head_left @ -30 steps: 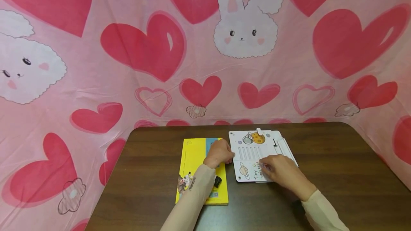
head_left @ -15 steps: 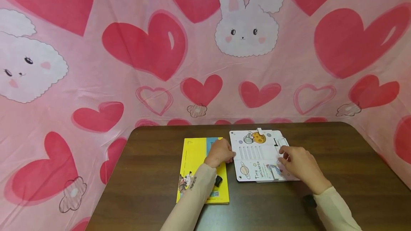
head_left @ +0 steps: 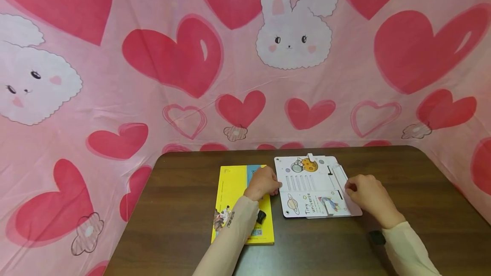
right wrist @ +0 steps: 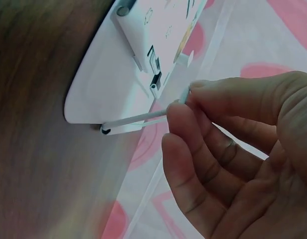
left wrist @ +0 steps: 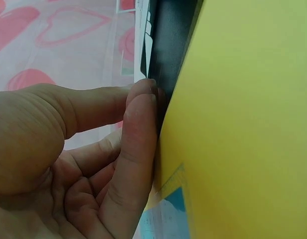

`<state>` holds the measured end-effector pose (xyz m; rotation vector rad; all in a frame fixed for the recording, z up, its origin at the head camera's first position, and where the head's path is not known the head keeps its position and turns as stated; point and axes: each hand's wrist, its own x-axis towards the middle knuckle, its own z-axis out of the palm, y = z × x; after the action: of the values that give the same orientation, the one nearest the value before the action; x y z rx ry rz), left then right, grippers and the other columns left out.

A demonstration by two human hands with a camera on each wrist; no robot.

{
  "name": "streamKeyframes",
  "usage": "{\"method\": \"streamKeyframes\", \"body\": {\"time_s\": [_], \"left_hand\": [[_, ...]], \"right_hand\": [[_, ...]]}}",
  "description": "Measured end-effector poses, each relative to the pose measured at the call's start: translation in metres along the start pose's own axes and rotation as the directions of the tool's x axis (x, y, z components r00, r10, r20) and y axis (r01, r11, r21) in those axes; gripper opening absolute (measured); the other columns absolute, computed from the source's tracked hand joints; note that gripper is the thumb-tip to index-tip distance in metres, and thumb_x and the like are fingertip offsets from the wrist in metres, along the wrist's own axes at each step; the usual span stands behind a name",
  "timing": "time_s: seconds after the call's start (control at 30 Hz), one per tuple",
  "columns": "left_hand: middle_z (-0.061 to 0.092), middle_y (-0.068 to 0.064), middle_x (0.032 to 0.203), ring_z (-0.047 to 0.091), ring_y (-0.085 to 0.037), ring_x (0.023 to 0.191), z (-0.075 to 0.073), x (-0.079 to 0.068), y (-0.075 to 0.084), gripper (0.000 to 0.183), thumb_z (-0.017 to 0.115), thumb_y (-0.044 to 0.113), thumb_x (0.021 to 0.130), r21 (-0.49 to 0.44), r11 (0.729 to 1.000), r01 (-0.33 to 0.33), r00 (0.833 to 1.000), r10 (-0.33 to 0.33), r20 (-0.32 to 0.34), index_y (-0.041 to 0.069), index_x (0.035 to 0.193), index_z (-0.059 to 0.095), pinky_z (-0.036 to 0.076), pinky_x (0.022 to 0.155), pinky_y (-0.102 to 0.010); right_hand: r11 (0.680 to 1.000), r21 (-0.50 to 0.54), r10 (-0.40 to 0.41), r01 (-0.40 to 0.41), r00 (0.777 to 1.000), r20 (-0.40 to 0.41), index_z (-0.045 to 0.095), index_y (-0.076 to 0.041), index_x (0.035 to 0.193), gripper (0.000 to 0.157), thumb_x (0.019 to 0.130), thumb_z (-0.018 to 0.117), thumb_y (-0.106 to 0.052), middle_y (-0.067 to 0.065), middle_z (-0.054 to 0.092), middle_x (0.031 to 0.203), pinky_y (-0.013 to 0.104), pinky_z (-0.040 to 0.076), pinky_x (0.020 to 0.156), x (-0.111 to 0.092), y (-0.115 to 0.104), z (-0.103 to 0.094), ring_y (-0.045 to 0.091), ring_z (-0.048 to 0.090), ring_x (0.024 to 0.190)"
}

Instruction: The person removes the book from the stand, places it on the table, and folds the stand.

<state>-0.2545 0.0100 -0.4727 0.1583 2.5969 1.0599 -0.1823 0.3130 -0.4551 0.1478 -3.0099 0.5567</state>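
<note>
A white reading stand [head_left: 301, 184], printed with an astronaut, planets and the words "Tiny universe", lies flat on the table in the head view. My left hand [head_left: 262, 182] pinches its left edge; in the left wrist view the thumb and fingers meet at the stand's dark edge [left wrist: 168, 45]. Under that forearm lies a yellow book [head_left: 232, 188], partly hidden. My right hand [head_left: 370, 195] is at the stand's right edge. In the right wrist view its thumb and fingers pinch a thin white rod [right wrist: 138, 118] that runs from the stand's corner, slightly raised off the board.
The brown wooden table [head_left: 184, 199] has a rounded back edge against a pink heart-and-rabbit cloth [head_left: 238, 63]. White clips [head_left: 310, 156] stick up from the stand. Dark wrist devices [head_left: 377, 237] sit at both sleeves.
My right hand has moved right, from the stand's lower middle to its right edge, uncovering the rocket print and lower clip. My left hand stays at the left edge.
</note>
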Motion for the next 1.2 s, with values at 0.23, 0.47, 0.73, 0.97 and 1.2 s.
{"method": "streamKeyframes", "body": {"time_s": [0.23, 0.47, 0.73, 0.97, 1.2], "left_hand": [[0.066, -0.003, 0.058, 0.062, -0.016, 0.053, 0.001, 0.001, -0.001, 0.029, 0.080, 0.021, 0.092, -0.001, 1.000, -0.012, 1.000, 0.012, -0.006, 0.008, 0.068, 0.072, 0.043, 0.050, -0.023], [0.066, -0.003, 0.057, 0.062, -0.016, 0.052, 0.000, 0.000, -0.001, 0.029, 0.080, 0.021, 0.092, -0.003, 1.000, -0.017, 1.000, 0.017, -0.004, 0.009, 0.067, 0.071, 0.042, 0.050, -0.023], [0.066, -0.002, 0.057, 0.061, -0.015, 0.052, 0.001, 0.002, -0.001, 0.029, 0.080, 0.022, 0.092, -0.007, 1.000, -0.012, 1.000, 0.012, 0.004, 0.010, 0.067, 0.071, 0.042, 0.049, -0.023], [0.066, -0.002, 0.057, 0.063, -0.014, 0.053, 0.001, -0.002, -0.001, 0.029, 0.079, 0.021, 0.092, 0.004, 1.000, -0.029, 0.999, 0.029, -0.015, 0.009, 0.068, 0.071, 0.045, 0.052, -0.023], [0.066, -0.002, 0.057, 0.064, -0.015, 0.053, 0.001, -0.003, -0.001, 0.028, 0.080, 0.021, 0.092, 0.003, 0.999, -0.034, 0.999, 0.034, -0.019, 0.008, 0.068, 0.072, 0.047, 0.052, -0.023]], "right_hand": [[1.000, -0.011, -0.008, 0.008, 1.000, -0.007, 0.079, -0.004, 0.086, 0.005, 0.084, 0.076, -0.007, 0.008, 0.072, 0.078, 0.038, 0.046, 0.062, 0.000, 0.002, 0.000, 0.022, 0.054, 0.068], [0.999, -0.033, -0.025, 0.024, 0.999, -0.021, 0.078, -0.008, 0.082, 0.005, 0.085, 0.074, -0.008, 0.006, 0.068, 0.074, 0.039, 0.043, 0.062, 0.001, -0.001, 0.008, 0.022, 0.051, 0.068], [0.997, -0.075, -0.031, 0.031, 1.000, 0.003, 0.077, -0.008, 0.081, 0.007, 0.085, 0.073, -0.004, 0.007, 0.066, 0.074, 0.040, 0.044, 0.064, 0.002, -0.007, 0.021, 0.023, 0.050, 0.067], [0.997, -0.077, -0.017, 0.017, 1.000, 0.004, 0.076, -0.007, 0.080, 0.007, 0.086, 0.073, -0.005, 0.007, 0.064, 0.073, 0.039, 0.043, 0.064, 0.002, -0.008, 0.024, 0.023, 0.050, 0.066], [0.997, -0.077, -0.017, 0.017, 1.000, 0.004, 0.076, -0.007, 0.080, 0.007, 0.086, 0.073, -0.006, 0.009, 0.068, 0.076, 0.043, 0.047, 0.065, 0.002, -0.008, 0.023, 0.023, 0.052, 0.067]]}}
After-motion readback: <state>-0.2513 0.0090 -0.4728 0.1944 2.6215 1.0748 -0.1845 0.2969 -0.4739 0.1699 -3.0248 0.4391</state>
